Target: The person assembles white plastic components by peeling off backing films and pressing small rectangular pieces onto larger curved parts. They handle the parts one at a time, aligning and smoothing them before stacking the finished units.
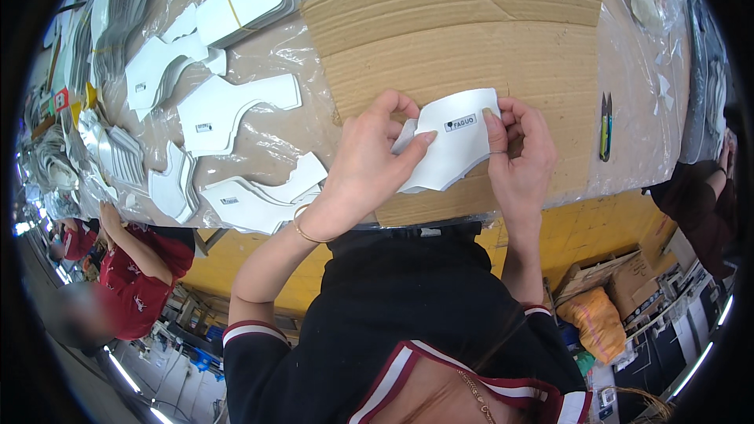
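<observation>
Between my hands is a white cut shoe-upper piece [458, 141] with a small printed label, held above the brown cardboard sheet [463, 47]. My left hand [377, 153] pinches its left edge, thumb on top and fingers behind. At the right edge, my right hand [522, 141] grips it with the thumb on the face and the fingers curled beneath. Left of my hands lie stacks of similar white pieces: one curved stack [236, 114], another near the table's front edge [263, 196], and a small stack [174, 182] beside it.
A banded stack of white panels [243, 6] lies at the back left. Small thread snips [605, 127] rest right of the cardboard. Plastic film covers the table. A person in a red shirt [137, 267] works at the left; another person [695, 204] is at the far right.
</observation>
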### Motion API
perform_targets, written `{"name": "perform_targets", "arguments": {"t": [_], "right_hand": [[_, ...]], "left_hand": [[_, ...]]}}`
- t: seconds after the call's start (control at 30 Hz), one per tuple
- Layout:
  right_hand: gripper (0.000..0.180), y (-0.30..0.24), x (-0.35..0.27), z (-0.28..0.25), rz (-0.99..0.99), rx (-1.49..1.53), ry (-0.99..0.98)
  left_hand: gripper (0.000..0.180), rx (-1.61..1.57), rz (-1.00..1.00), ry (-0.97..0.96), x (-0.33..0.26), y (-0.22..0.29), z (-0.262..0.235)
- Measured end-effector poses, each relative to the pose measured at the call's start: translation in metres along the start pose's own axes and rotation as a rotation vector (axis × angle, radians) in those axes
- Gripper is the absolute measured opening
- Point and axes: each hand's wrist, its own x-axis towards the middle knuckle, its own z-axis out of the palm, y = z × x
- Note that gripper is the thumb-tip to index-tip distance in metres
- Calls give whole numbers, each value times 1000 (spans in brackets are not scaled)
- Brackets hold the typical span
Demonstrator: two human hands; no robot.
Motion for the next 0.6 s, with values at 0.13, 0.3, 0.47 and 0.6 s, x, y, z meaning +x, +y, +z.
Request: {"name": "perform_targets", "arguments": {"t": [0.13,0.3,0.47,0.6], "right_hand": [[15,-1,0,0,-23,-28,5],[15,-2,1,0,-26,-39,-1],[16,-2,0,0,-17,-48,-1],[17,-3,0,0,-18,-57,2]], "left_hand": [[24,21,9,5,0,0,0],[24,54,12,10,1,0,0],[22,35,18,26,1,0,2],[22,57,5,40,0,1,2]]}}
